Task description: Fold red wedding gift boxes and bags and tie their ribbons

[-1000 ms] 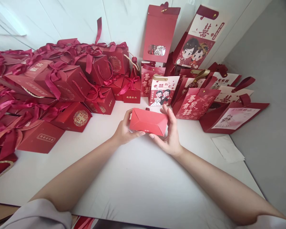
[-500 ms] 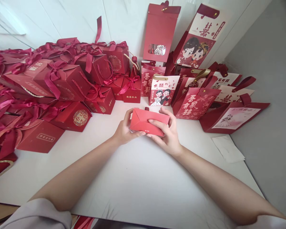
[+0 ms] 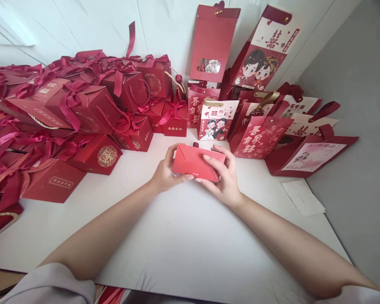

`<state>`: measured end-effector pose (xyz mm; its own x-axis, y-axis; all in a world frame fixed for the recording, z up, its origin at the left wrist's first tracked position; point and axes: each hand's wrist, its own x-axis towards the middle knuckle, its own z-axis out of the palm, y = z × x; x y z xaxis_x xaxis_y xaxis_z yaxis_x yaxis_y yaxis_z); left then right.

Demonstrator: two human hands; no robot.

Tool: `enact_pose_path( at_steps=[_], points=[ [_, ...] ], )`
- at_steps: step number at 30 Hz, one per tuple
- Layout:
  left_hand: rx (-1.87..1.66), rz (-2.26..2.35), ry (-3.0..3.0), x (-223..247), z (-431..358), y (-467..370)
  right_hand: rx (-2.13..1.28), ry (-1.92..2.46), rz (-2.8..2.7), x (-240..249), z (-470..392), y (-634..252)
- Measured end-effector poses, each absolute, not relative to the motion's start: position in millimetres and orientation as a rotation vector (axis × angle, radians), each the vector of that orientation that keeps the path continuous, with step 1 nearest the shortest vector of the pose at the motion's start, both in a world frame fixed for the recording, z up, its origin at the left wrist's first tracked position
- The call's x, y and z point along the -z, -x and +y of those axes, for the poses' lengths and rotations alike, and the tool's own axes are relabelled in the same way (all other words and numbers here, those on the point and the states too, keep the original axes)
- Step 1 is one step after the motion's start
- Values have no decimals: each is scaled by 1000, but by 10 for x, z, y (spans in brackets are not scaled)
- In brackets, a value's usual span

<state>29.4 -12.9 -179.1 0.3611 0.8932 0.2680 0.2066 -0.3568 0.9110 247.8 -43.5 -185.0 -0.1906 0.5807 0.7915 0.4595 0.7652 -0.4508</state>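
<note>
A small red paper gift box (image 3: pixel 194 162) is held between my two hands above the white table, its creased, folded end facing me. My left hand (image 3: pixel 167 171) grips its left side, with the thumb along the lower edge. On the other side my right hand (image 3: pixel 223 177) wraps round the right end, its index finger lying across the folded panel and the thumb underneath. A bit of dark red strap (image 3: pixel 195 144) shows just behind the box. The far side of the box is hidden from me.
Stacked red gift boxes (image 3: pixel 104 156) with ribbon bows fill the left. Printed red and white gift bags (image 3: pixel 262 137) stand at the back right, before the tiled wall. A white paper (image 3: pixel 303 197) lies by the table's (image 3: pixel 190 245) right edge, near a grey wall.
My right index finger has lifted and shifted slightly up along the folded panel, uncovering more of it. The box and my left hand have hardly moved.
</note>
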Motion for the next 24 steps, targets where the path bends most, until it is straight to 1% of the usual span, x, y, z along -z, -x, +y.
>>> enact_pose_path(
  at_steps=[24],
  points=[
    [-1035, 971, -1780, 1787, -137, -298, -141, 839, -1845, 1830, -446, -2473]
  ],
)
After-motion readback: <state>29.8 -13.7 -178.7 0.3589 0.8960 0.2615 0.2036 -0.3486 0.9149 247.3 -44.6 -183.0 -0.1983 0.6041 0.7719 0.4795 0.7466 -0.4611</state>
